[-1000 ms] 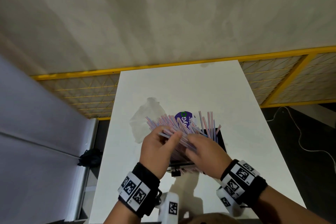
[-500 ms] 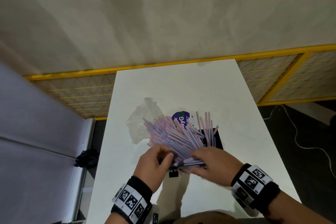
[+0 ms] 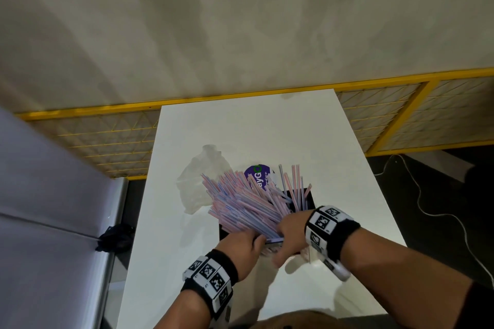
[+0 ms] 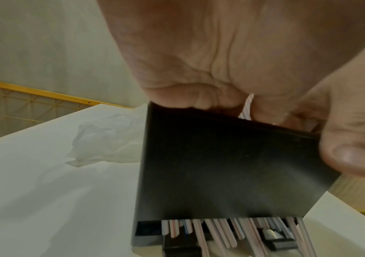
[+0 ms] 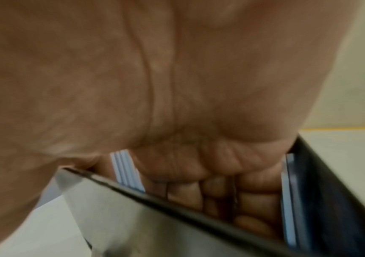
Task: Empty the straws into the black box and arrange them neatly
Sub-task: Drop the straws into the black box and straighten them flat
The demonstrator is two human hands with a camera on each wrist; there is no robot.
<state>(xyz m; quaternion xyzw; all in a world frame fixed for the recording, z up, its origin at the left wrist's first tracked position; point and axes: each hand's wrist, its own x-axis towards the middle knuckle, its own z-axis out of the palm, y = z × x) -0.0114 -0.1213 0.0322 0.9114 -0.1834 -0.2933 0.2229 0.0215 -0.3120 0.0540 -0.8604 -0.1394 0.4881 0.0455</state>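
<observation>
Many pink, blue and white striped straws (image 3: pixel 240 205) stand in the black box (image 3: pixel 310 197) on the white table and fan out, leaning back and to the left. My left hand (image 3: pixel 247 243) is at the box's near-left side. In the left wrist view its fingers curl over the top rim of the box (image 4: pixel 221 165) and the thumb (image 4: pixel 353 156) presses the outer wall. Straw ends (image 4: pixel 212 229) show through a slot at the bottom. My right hand (image 3: pixel 291 230) reaches into the box (image 5: pixel 322 191) from the near side, its fingers (image 5: pixel 221 187) curled among the straws (image 5: pixel 126 170).
A crumpled clear plastic bag (image 3: pixel 200 181) with a purple label (image 3: pixel 258 179) lies just behind and left of the box. The white table (image 3: pixel 254 128) stretches back to a yellow mesh fence (image 3: pixel 107 141). A cable (image 3: pixel 427 211) runs on the floor at the right.
Both hands slid nearer to me, down to the straws' lower ends at the box. The bundle now fans further back and left. The right hand dipped into the box.
</observation>
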